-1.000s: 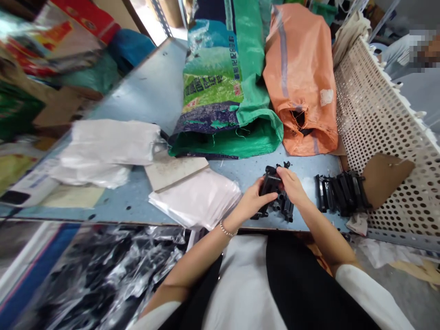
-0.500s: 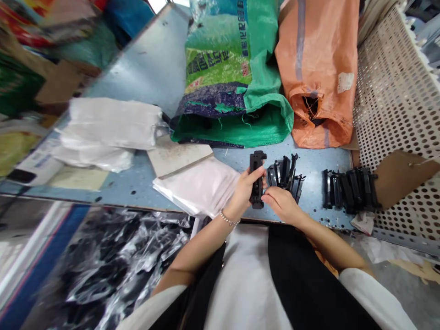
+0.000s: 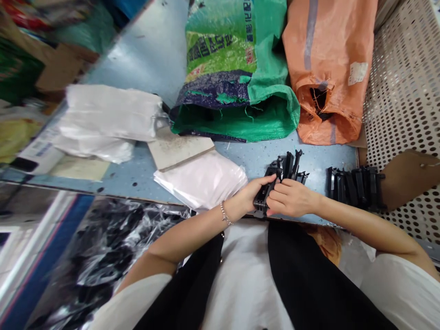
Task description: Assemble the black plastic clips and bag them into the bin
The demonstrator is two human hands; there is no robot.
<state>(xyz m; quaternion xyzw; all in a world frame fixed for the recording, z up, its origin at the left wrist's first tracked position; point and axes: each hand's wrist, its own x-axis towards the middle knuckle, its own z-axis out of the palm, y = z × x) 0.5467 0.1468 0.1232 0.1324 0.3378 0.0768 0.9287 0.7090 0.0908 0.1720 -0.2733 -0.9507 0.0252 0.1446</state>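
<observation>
Hands together at the near edge of the tabletop [image 3: 247, 158], left hand [image 3: 248, 197] and right hand [image 3: 288, 198] both closed on one black plastic part [image 3: 261, 200], overlapping around it; a two-handed hold, seemingly to steady it close to the body. Just beyond, a loose cluster of similar black parts [image 3: 290, 167]; further right, a tighter row of black parts [image 3: 354, 189], packed side by side, apparently kept as a separate lot. White plastic bags [image 3: 201, 179] lie left of the hands. Green woven sack [image 3: 237, 59] and orange woven sack [image 3: 326, 68] sit far, seemingly set back from the working spot
</observation>
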